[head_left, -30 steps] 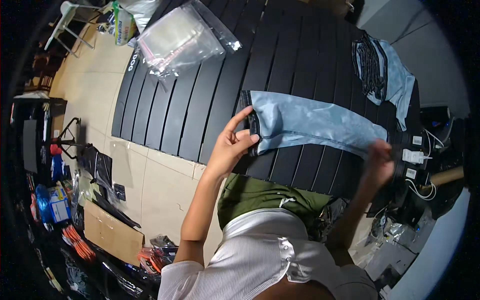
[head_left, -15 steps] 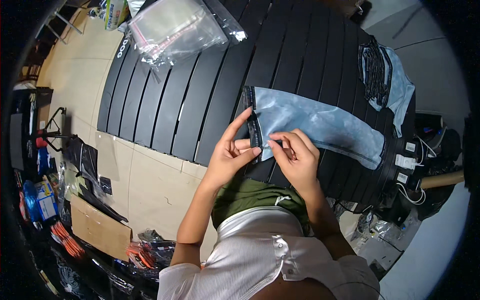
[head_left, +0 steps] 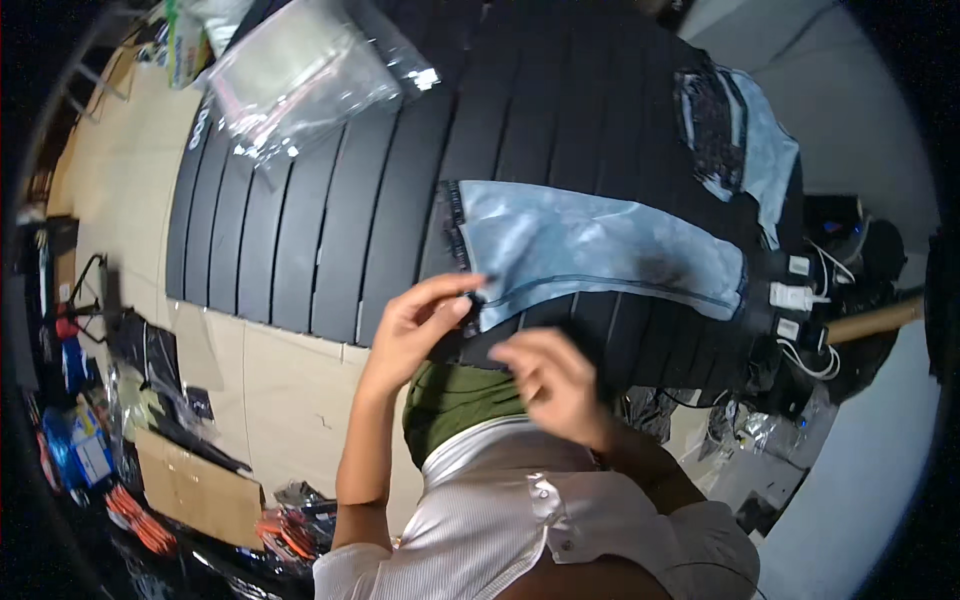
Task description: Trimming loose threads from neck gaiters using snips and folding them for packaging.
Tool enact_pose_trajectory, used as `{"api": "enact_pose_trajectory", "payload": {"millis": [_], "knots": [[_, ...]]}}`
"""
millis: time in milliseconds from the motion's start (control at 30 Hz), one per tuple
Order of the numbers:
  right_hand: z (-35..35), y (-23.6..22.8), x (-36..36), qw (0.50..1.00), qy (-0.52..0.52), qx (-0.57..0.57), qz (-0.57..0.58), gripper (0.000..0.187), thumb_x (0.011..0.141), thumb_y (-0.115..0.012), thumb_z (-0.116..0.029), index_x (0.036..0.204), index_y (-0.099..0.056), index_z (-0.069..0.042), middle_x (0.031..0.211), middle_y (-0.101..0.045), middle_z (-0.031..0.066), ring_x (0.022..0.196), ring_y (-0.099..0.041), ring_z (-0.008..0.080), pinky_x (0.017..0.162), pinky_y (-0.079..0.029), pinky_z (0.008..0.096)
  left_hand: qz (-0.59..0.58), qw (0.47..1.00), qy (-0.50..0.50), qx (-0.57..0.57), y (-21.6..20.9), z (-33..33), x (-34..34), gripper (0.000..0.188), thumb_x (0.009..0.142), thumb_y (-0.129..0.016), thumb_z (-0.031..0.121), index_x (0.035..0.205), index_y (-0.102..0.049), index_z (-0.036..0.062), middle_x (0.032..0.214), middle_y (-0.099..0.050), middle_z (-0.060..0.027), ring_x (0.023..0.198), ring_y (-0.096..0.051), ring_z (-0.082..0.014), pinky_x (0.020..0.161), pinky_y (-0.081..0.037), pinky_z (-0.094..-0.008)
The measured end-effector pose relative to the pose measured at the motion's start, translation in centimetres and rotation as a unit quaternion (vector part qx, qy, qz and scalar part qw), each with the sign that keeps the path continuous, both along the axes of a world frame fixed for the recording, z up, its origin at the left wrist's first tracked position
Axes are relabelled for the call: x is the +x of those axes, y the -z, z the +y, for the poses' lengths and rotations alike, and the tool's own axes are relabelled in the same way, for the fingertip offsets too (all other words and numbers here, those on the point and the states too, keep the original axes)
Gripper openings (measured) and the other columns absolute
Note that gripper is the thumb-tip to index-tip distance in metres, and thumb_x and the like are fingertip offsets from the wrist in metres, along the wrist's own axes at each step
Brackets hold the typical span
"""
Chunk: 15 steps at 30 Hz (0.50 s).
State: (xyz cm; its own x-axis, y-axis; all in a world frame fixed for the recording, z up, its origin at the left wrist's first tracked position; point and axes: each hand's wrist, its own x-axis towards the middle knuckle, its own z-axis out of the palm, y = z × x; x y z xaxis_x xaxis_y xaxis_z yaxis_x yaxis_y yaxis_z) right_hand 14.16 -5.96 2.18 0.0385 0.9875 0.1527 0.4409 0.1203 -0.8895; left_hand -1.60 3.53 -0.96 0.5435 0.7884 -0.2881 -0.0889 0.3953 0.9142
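A light blue mottled fabric sleeve (head_left: 600, 240) lies flattened across the black slatted table. It has a black band (head_left: 455, 225) at its left end and a dark seam along its near edge. My left hand (head_left: 405, 335) is closed at the near corner of that band, thumb and forefinger pinching the cloth. Off the cloth, just in front of the table edge, my right hand (head_left: 550, 385) is smeared by motion. Its fingers look bent, but whether they hold anything cannot be made out.
Clear plastic bags (head_left: 310, 85) lie at the table's far left. More blue sleeves with black bands are stacked (head_left: 715, 130) at the far right. White plugs and cables (head_left: 795, 297) sit by the right edge. A cardboard sheet (head_left: 195, 487) and orange-black packages (head_left: 140, 520) are at lower left.
My right hand has let go of the band and drawn back toward my body. My left forefinger has come down from the band to its near corner. The whole view has shifted slightly.
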Motion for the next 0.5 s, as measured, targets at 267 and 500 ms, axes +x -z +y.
{"api": "enact_pose_trajectory", "payload": {"millis": [267,500], "knots": [[-4.6,4.3,19.6,0.838,0.381,-0.021,-0.389,0.049,0.084,-0.053,-0.036,0.112,-0.049,0.004,0.108,-0.052,0.0208,0.095,-0.053,0.0357,0.083,-0.042,0.0398,0.120,0.967,0.219,0.061,-1.5,-1.1,1.1,0.023,0.079,-0.060,0.006,0.102,-0.064,0.0067,0.078,-0.062,-0.0027,0.065,-0.052,-0.0052,0.059,-0.042,-0.0195],[-8.2,4.9,25.9,0.785,0.509,-0.189,-0.298,0.060,0.078,-0.058,-0.044,0.108,-0.052,0.008,0.096,-0.057,0.0235,0.088,-0.055,0.0363,0.078,-0.043,0.0383,0.148,0.945,0.263,0.121,-0.6,-2.0,0.4,0.028,0.078,-0.060,0.007,0.105,-0.062,0.0115,0.069,-0.063,-0.0089,0.059,-0.057,-0.0070,0.058,-0.045,-0.0224]]}}
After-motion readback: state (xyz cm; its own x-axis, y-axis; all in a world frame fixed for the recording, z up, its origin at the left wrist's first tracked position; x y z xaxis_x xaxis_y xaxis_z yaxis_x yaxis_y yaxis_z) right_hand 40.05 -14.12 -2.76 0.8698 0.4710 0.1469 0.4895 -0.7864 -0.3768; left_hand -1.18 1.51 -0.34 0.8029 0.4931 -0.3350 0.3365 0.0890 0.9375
